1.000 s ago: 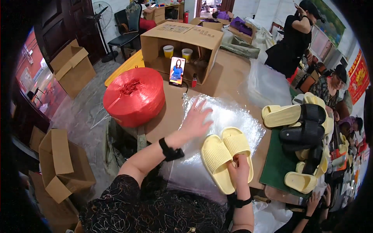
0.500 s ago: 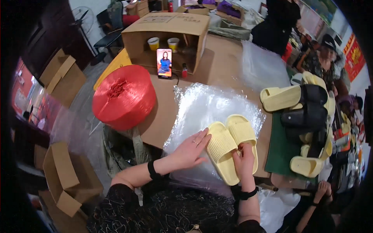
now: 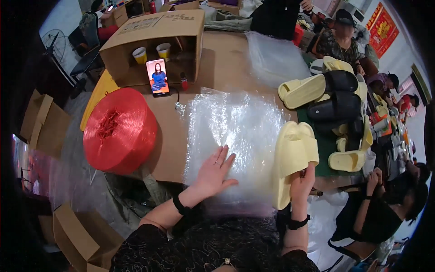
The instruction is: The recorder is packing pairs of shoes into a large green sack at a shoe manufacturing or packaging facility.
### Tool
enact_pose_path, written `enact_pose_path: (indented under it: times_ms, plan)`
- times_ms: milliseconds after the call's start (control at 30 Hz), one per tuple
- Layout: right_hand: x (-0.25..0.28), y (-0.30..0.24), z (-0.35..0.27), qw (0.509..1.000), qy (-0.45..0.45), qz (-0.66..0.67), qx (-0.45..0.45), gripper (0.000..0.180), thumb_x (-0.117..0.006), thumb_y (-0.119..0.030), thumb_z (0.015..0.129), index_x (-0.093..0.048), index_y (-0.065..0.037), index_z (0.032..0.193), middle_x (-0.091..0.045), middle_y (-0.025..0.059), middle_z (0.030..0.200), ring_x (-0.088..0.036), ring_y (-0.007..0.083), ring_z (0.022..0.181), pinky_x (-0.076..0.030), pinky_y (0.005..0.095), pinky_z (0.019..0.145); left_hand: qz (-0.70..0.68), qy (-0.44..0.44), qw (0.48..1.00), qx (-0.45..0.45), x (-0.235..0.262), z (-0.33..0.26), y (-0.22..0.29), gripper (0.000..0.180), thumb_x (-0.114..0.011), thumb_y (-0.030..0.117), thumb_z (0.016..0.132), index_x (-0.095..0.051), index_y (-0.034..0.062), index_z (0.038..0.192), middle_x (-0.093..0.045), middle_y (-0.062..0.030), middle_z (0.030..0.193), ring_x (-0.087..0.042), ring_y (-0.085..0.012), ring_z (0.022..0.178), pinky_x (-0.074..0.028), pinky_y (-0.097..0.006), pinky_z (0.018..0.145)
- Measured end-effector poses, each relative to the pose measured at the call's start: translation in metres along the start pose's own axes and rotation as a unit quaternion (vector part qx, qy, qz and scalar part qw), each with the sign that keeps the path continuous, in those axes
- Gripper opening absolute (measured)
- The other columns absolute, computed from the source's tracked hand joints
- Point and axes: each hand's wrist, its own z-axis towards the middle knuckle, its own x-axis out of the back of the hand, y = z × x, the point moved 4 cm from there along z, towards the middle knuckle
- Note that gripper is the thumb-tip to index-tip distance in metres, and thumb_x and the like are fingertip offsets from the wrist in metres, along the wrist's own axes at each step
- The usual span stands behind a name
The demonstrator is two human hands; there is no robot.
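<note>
My left hand (image 3: 213, 170) lies on a stack of clear plastic bags (image 3: 235, 122), its fingers stretched out and holding nothing. At the right edge of the stack, my right hand (image 3: 302, 185) is closed on a pair of pale yellow slippers (image 3: 294, 156). The two slippers are pressed together and raised on their sides, toes pointing away from me. My right fingers go in behind the straps, so their tips are hidden. More yellow slippers (image 3: 302, 90) and black slippers (image 3: 335, 106) are heaped to the right, on a green mat (image 3: 322, 168).
A big red roll of plastic twine (image 3: 120, 131) stands at the left. Behind it are an open cardboard box (image 3: 154, 27) with two cups, and a lit phone (image 3: 157, 77) on a stand. More clear bags (image 3: 276, 59) lie at the back. A co-worker (image 3: 380, 204) sits at the right.
My right hand has lifted the slippers off the bags and brought them rightward, pressed together. My left hand has let go of them and rests on the bags. My view has turned right.
</note>
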Motion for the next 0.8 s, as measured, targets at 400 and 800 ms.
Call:
enact_pose_path:
  times_ms: [400, 800]
  plan:
    - [-0.057, 0.035, 0.004, 0.958, -0.223, -0.131, 0.121, 0.036, -0.068, -0.011, 0.081, -0.049, -0.006, 0.111, -0.056, 0.0168, 0.101, -0.061, 0.0393, 0.085, -0.05, 0.0477, 0.066, 0.068, 0.019, 0.997, 0.03, 0.011, -0.003, 0.026, 0.057, -0.073, 0.036, 0.082, -0.057, 0.0044, 0.127, -0.048, -0.0165, 0.141, -0.043, -0.0341, 0.133, -0.038, -0.045, 0.109]
    - [-0.052, 0.039, 0.009, 0.962, -0.169, -0.149, 0.157, 0.035, -0.071, -0.023, 0.083, -0.052, -0.002, 0.104, -0.056, 0.0176, 0.098, -0.06, 0.0399, 0.081, -0.049, 0.0474, 0.067, -0.001, -0.018, 1.0, -0.008, 0.005, -0.018, 0.035, 0.074, -0.072, 0.049, 0.081, -0.051, 0.0007, 0.133, -0.041, -0.0221, 0.148, -0.034, -0.0384, 0.14, -0.031, -0.044, 0.114]
